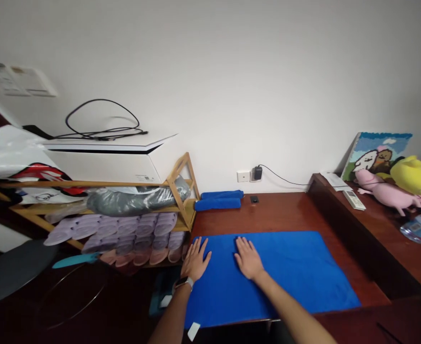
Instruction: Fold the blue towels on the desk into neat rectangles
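A blue towel (296,267) lies spread out on the reddish-brown wooden desk (275,212), with a white tag (193,331) at its near left corner. My left hand (196,260) rests flat on the towel's left edge, fingers spread, a watch on the wrist. Flat on the cloth left of its middle is my right hand (248,258), its fingers stretched forward and the thumb apart. Neither hand holds anything. Behind the spread towel, two rolled or folded blue towels (219,200) lie against the wall.
Left of the desk stands a wooden rack (183,191) with lilac slippers (120,227), a white box (106,162) and a black cable (102,101). A charger (258,172) is plugged in at the wall. On the raised right surface are a remote (354,200) and plush toys (382,191).
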{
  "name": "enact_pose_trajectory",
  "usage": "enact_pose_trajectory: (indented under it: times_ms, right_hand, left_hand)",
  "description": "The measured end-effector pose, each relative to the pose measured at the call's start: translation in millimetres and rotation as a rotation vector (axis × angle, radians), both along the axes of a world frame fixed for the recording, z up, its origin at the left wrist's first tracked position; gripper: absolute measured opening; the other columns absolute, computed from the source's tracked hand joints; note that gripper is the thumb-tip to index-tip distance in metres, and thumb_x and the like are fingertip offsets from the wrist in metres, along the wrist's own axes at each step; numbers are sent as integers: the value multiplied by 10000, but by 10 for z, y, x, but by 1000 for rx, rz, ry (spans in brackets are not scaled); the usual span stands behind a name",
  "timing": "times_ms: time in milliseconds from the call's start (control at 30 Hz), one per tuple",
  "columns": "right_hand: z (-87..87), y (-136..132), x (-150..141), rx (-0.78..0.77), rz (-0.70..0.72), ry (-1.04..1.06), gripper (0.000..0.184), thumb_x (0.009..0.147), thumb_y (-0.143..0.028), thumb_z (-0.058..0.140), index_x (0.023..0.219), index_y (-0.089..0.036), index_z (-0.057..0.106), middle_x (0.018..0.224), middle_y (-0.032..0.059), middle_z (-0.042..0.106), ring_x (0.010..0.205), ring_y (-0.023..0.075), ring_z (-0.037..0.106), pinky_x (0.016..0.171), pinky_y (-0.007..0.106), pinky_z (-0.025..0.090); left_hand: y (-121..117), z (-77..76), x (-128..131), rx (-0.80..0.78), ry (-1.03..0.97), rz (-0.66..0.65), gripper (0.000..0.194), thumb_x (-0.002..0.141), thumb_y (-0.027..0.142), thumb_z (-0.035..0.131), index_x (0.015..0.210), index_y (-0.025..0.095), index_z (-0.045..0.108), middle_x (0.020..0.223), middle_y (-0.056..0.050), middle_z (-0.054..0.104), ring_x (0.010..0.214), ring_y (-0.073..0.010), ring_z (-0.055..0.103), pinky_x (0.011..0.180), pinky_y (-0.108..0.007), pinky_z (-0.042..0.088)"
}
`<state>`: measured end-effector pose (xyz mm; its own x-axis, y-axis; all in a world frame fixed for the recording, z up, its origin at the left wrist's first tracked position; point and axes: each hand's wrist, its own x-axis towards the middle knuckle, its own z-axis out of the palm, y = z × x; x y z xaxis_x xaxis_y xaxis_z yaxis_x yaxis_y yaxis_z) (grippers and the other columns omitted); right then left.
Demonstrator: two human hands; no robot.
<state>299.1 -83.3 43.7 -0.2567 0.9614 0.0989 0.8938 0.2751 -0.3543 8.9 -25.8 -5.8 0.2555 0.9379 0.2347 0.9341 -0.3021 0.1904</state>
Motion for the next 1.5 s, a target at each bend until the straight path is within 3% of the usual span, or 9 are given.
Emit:
enact_pose_trajectory:
  times_ms: [133, 400, 500, 767, 967, 1100, 1233, 1367, 1500]
  right_hand:
    - [-177, 180, -37, -96, 38, 3, 670, 1076, -503, 215, 1658, -176, 270, 1714, 70, 245, 1600, 237, 191, 1307, 477, 142]
    - [-473, -48, 2793, -132, -510, -160, 737, 1026, -524, 239, 1651, -140, 295, 1701, 97, 300, 1590, 283, 227, 1295, 519, 160]
    - [-576, -156, 3450, -123, -594, -161, 746, 1023, -526, 207, 1659, -142, 267, 1709, 89, 290, 1598, 265, 201, 1292, 516, 181]
    - [-671, -185, 3511, -86, -576, -203, 755, 1026, -531, 147, 1668, -144, 234, 1719, 69, 272, 1605, 248, 176, 1296, 486, 160]
    - [-588, -100, 3597, -272, -615, -279, 744, 1020, -476, 159, 1666, -113, 225, 1729, 85, 238, 1604, 264, 173, 1292, 501, 174]
    - [-298, 162, 2945, -183, -593, -308, 687, 1001, -341, 253, 1616, -49, 346, 1675, 183, 348, 1577, 311, 264, 1281, 539, 188]
    - [-26, 309, 1137, 30, -259, -145, 639, 1031, -322, 261, 1593, -50, 396, 1649, 185, 402, 1551, 297, 334, 1279, 498, 226]
    - [-43, 230, -620, -13, 133, 19, 633, 1060, -387, 280, 1632, -122, 338, 1684, 117, 339, 1580, 253, 264, 1297, 466, 195]
    - [-179, 198, -908, -62, 170, 73, 636, 1080, -440, 220, 1653, -171, 291, 1710, 73, 256, 1598, 234, 199, 1307, 462, 149]
  left_hand:
    - [2, -5, -7, 15, 14, -6, 642, 1045, 539, 389, 1604, 225, 410, 1694, -121, 356, 1579, -299, 282, 1269, -524, 281]
    - [46, -35, -41, 32, 55, -15, 639, 1046, 552, 386, 1607, 246, 402, 1704, -120, 333, 1567, -301, 313, 1260, -536, 296]
    - [69, -49, -48, 49, 80, -19, 639, 1041, 543, 385, 1593, 222, 427, 1687, -140, 364, 1550, -319, 348, 1251, -546, 310]
    - [93, -80, -50, 31, 100, 23, 720, 1032, 563, 368, 1600, 122, 391, 1685, -208, 337, 1555, -355, 325, 1229, -549, 334]
    - [27, -41, -7, 2, 79, 42, 712, 1032, 572, 376, 1611, 157, 376, 1694, -178, 334, 1568, -318, 306, 1250, -519, 306]
    - [-18, -37, 9, -18, 49, 56, 719, 1030, 588, 388, 1623, 182, 357, 1710, -160, 304, 1581, -302, 275, 1263, -504, 287]
    - [-43, -44, 24, -8, 17, 56, 711, 1031, 579, 396, 1623, 186, 360, 1713, -156, 299, 1588, -302, 254, 1268, -508, 271]
    - [-41, -56, 19, -4, 12, 54, 692, 1035, 556, 399, 1623, 193, 362, 1713, -146, 304, 1586, -302, 259, 1271, -508, 268]
    - [-21, -58, 1, -14, 15, 51, 685, 1042, 542, 388, 1620, 173, 368, 1713, -157, 297, 1585, -310, 259, 1269, -511, 276]
